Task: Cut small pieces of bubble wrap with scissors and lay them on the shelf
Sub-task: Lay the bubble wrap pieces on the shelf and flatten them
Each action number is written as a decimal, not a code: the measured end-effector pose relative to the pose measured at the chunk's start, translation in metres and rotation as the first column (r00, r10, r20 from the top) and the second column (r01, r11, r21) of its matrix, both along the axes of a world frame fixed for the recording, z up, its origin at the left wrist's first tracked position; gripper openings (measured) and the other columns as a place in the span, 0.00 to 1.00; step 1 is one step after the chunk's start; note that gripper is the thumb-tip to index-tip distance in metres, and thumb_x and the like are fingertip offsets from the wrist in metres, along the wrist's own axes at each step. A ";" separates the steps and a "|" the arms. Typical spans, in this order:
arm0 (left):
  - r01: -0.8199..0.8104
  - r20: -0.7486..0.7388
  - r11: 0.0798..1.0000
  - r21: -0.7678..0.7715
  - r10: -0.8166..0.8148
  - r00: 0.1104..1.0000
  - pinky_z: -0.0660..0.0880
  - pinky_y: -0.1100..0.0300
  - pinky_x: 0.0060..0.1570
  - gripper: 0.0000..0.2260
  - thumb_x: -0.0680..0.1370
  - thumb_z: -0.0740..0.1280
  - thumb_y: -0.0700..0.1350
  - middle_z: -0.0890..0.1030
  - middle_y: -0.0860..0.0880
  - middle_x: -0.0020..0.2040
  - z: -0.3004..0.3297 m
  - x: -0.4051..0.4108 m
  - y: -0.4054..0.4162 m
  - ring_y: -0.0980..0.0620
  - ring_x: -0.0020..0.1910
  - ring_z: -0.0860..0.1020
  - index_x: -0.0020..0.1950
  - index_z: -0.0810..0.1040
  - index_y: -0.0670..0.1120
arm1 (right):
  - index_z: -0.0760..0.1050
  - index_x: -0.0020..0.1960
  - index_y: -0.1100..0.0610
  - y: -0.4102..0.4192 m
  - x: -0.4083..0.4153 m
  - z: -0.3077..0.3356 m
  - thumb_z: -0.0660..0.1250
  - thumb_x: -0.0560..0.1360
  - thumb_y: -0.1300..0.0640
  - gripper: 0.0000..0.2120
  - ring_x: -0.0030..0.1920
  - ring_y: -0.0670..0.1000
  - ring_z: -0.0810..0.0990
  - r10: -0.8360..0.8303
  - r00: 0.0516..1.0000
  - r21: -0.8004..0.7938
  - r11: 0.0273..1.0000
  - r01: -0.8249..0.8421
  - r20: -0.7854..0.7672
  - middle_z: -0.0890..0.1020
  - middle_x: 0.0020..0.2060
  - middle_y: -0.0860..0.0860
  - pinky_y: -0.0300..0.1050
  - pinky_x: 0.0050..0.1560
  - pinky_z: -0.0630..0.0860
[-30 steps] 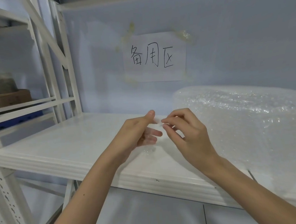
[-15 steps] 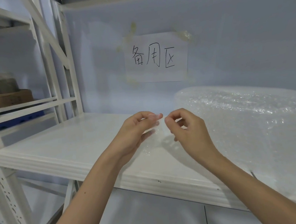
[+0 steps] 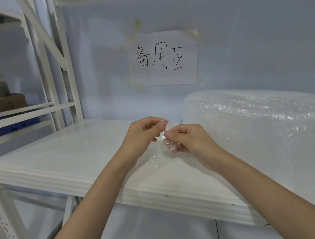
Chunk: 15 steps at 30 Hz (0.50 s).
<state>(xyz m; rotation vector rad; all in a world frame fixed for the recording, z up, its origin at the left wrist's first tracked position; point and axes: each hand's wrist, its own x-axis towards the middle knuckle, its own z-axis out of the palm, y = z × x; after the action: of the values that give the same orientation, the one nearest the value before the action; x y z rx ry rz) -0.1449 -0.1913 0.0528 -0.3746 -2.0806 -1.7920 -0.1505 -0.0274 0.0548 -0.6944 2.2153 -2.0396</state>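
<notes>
Both hands meet over the middle of the white shelf (image 3: 66, 159). My left hand (image 3: 141, 137) pinches the top edge of a small clear piece of bubble wrap (image 3: 166, 137) between thumb and forefinger. My right hand (image 3: 189, 139) grips the same piece from the right, with its fingers curled around the crumpled film. The piece hangs a little above the shelf board. A large roll of bubble wrap (image 3: 261, 128) lies on the shelf at the right, close to my right hand. No scissors are in view.
A paper sign (image 3: 163, 58) with handwritten characters is taped to the blue-grey wall behind the shelf. White rack uprights (image 3: 63, 70) stand at the left. A brown box (image 3: 2, 104) sits on the neighbouring rack at far left.
My hands have closed together on the small piece; both have curled into tighter grips and the right hand has dropped slightly below the left.
</notes>
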 end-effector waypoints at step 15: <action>0.078 -0.029 0.992 0.099 -0.076 0.997 0.80 0.53 0.53 0.06 0.79 0.68 0.41 0.84 0.49 0.41 -0.009 -0.013 -0.007 0.52 0.41 0.80 0.51 0.84 0.42 | 0.82 0.41 0.59 -0.003 -0.008 -0.006 0.71 0.74 0.58 0.05 0.35 0.49 0.77 0.015 1.000 0.033 0.999 -0.015 0.003 0.78 0.34 0.53 0.41 0.39 0.78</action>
<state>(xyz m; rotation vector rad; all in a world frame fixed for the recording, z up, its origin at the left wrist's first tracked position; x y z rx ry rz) -0.1577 -0.1985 0.0443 -0.4531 -1.9752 -1.9171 -0.1589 -0.0309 0.0491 -0.7032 2.2300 -1.9908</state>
